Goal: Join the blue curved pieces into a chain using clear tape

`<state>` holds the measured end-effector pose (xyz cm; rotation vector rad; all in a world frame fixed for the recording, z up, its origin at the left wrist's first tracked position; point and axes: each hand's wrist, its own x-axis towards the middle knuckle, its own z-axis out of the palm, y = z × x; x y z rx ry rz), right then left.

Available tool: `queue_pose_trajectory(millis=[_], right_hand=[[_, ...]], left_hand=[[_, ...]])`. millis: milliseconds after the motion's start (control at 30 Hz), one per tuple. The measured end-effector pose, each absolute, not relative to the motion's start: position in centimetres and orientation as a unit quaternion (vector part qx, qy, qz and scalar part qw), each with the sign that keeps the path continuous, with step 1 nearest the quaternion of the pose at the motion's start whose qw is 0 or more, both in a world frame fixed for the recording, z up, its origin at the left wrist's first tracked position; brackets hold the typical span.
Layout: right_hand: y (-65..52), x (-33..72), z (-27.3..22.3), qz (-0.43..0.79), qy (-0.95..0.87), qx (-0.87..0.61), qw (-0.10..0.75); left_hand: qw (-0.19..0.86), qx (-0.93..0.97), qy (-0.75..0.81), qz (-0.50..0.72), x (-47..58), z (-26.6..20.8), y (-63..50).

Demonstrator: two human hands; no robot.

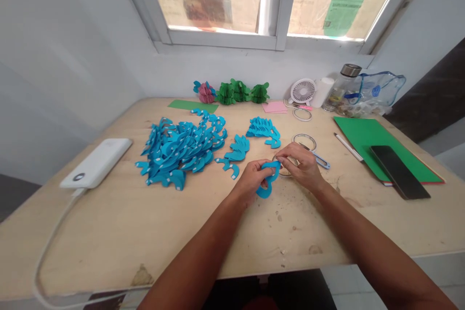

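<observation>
My left hand [253,179] is closed around a curved blue paper cutout [265,191], held above the table's middle. My right hand [298,163] is pinched at the cutout's upper end; whatever lies between those fingertips is too small to make out. Partly hidden beneath the right hand is a tape roll [289,166]. Left of my hands lies a large heap of blue paper cutouts [181,145], many with small white squares. Two smaller groups, a fanned stack [263,127] and a short stack [238,148], sit between the heap and my hands.
A utility knife [321,160] and another tape roll [304,141] lie beyond my right hand. Farther right are a pen [348,147], green sheets [381,155] and a black phone [400,172]. A white power bank [96,162] is left; green paper figures [240,91] and a fan [302,91] stand behind.
</observation>
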<state>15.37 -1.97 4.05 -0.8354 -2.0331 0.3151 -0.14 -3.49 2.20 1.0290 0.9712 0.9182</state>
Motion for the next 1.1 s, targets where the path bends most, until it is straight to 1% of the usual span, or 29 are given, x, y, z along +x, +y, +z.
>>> queue_pose_trajectory(millis=[133, 267, 367, 633, 800, 1100], right_hand=[[-2.0, 15.3, 4.3, 0.186, -0.819, -0.325, 0.435], [-2.0, 15.5, 4.2, 0.262, -0.81, -0.33, 0.408], [-1.9, 15.6, 4.1, 0.276, -0.804, -0.344, 0.4], [-1.8, 15.7, 3.9, 0.263, -0.804, -0.346, 0.406], [-1.7, 15.7, 3.8, 0.254, -0.804, -0.35, 0.408], [-1.6, 16.0, 3.9, 0.141, -0.85, -0.32, 0.393]], left_hand=[[0.656, 0.456, 0.438, 0.413, -0.1, 2.2, -3.4], [0.648, 0.453, 0.443, 0.423, -0.2, 2.0, -3.3], [0.644, 0.451, 0.445, 0.428, -0.2, 1.9, -3.3], [0.688, 0.403, 0.417, 0.436, -0.1, 1.9, -3.3], [0.696, 0.397, 0.423, 0.423, -0.2, 1.6, -3.3], [0.705, 0.379, 0.412, 0.437, -0.3, 1.3, -3.0]])
